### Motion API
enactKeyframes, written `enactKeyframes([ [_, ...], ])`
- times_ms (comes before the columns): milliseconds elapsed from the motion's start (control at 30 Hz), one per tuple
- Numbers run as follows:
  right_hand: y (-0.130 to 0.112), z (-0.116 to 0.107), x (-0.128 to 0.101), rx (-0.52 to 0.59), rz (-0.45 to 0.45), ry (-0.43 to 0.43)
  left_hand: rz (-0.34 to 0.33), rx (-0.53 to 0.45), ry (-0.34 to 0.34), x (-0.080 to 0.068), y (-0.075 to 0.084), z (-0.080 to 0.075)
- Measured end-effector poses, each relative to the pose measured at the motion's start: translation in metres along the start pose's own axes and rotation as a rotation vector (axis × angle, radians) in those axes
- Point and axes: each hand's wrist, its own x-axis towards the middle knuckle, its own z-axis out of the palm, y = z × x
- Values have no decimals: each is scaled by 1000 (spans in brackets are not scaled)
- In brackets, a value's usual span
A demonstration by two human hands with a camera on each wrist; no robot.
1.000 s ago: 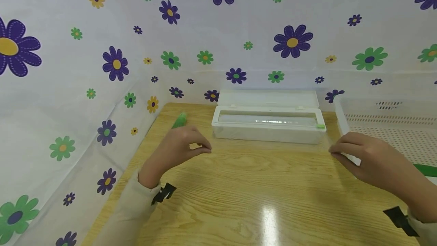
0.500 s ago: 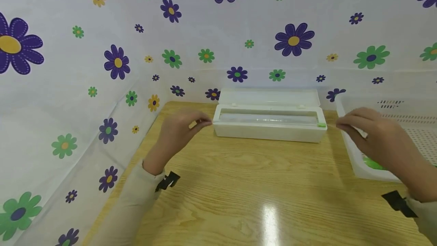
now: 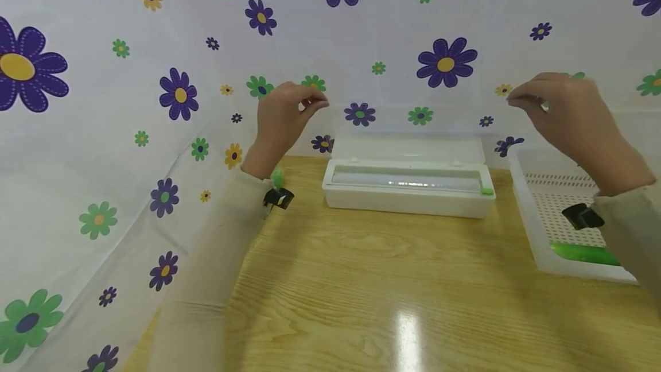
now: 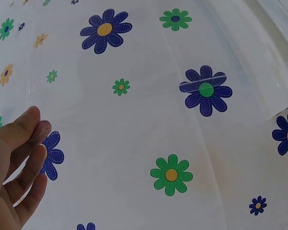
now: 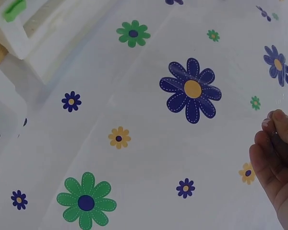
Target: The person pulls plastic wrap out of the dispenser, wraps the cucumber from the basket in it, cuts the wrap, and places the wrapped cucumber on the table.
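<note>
2 hands (image 3: 286,111) (image 3: 560,111), 1 dispenser (image 3: 408,188), 1 basket (image 3: 532,234), possibly 2 cucumbers (image 3: 583,253) (image 3: 277,175).

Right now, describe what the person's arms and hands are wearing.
Both hands, left hand and right hand, are bare. Each arm wears a long pale beige sleeve. A small black clip-like device sits at each wrist: left, right.

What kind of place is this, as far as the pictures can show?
Probably a small staged tabletop set rather than a real kitchen: a wooden table enclosed by flower-printed sheets, with a white cling-film dispenser box and a white perforated basket on it.
</note>
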Motion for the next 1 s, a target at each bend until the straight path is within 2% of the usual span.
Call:
enactKeyframes([
  [167, 3, -4, 11, -16, 45, -28, -8, -4, 19, 13, -2, 0],
  [367, 1, -13, 15, -28, 36, 9, -9, -16, 56, 16, 0, -7],
  [533, -8, -21, 9, -41, 0, 42, -21, -17, 62, 6, 6, -21],
  [667, -20, -30, -7, -36, -55, 67, 32, -105, 40, -13, 12, -37],
  [800, -30, -35, -33, -20, -180, 87, 123, -256, -75, -40, 12, -53],
  [900, -35, -36, -57, -9, -264, 84, 168, -356, -224, -60, 14, -62],
  [1000, -39, -32, -82, 37, -327, 34, 201, -398, -430, -79, 17, -63],
])
